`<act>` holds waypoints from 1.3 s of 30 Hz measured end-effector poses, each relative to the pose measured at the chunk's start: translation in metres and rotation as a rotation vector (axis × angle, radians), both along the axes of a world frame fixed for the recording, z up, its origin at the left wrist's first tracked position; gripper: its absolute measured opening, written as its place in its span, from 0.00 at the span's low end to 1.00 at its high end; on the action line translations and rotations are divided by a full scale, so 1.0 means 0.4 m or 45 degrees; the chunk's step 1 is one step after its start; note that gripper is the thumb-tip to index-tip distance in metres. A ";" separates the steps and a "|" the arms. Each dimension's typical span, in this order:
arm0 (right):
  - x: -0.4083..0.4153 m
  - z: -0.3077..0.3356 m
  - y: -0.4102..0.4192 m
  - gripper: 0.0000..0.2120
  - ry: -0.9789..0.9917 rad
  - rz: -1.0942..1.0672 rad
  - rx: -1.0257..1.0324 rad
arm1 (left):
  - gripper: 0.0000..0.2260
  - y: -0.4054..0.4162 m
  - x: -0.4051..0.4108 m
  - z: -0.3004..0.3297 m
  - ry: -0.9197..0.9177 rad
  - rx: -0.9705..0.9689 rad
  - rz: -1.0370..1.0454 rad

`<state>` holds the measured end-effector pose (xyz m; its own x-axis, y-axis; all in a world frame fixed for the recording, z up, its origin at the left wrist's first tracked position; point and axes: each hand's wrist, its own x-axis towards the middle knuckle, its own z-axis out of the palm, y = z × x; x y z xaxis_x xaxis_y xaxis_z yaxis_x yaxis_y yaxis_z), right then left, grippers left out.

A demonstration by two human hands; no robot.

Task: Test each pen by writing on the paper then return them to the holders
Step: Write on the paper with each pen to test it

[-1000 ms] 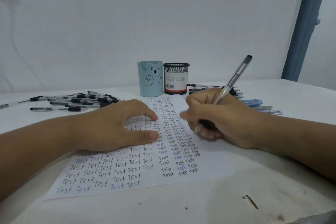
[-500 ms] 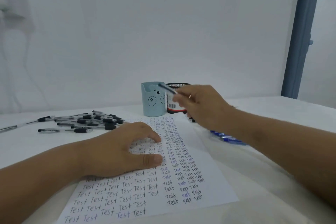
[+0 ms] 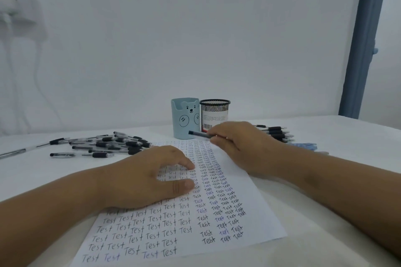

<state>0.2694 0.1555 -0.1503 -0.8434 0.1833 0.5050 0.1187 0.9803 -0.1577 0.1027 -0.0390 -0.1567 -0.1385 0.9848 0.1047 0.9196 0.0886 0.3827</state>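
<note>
Lowered since half a second ago, the right hand now sits just above the far edge of the paper, its curled fingers pinching a dark-capped pen that lies nearly level and points left, its cap end in front of the foot of the blue bear holder. That pen was raised before the holder's rim in the earlier frame. Flat on the sheet as before, the left hand presses down with fingers loosely spread, thumb and forefinger apart over the handwriting. Rows of the word "Test" in black and blue ink cover the sheet, which lies angled on the white table. Just beside the bear holder stands a black mesh holder, the two nearly touching at the back of the sheet. A loose pile of black-grip pens lies to the left, well apart from the holders; more pens lie to the right, partly hidden behind the right hand, with a few blue pens beside them.
</note>
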 end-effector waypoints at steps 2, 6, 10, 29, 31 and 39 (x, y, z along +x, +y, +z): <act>0.004 0.013 0.041 0.12 0.024 -0.068 0.094 | 0.24 -0.001 -0.003 -0.002 -0.014 0.018 0.000; 0.026 0.038 0.157 0.16 0.013 -0.373 0.152 | 0.24 0.000 -0.003 -0.003 -0.018 0.031 0.006; 0.054 0.042 0.213 0.13 0.029 -0.572 -0.053 | 0.22 0.003 -0.005 -0.002 -0.011 0.030 -0.006; -0.017 0.062 0.004 0.07 -0.011 -0.209 0.059 | 0.07 -0.018 -0.081 0.032 -0.181 0.461 0.251; -0.046 0.066 -0.061 0.06 -0.128 -0.021 0.054 | 0.11 -0.033 -0.136 0.036 -0.084 0.549 0.298; -0.112 0.018 -0.139 0.06 -0.347 0.120 0.034 | 0.14 -0.117 -0.304 0.034 0.174 0.299 0.565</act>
<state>0.2244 0.0998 -0.1431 -0.9614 0.0873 0.2608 0.0613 0.9925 -0.1062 -0.0190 -0.0856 -0.1432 -0.5071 0.7823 0.3618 0.8559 0.4077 0.3182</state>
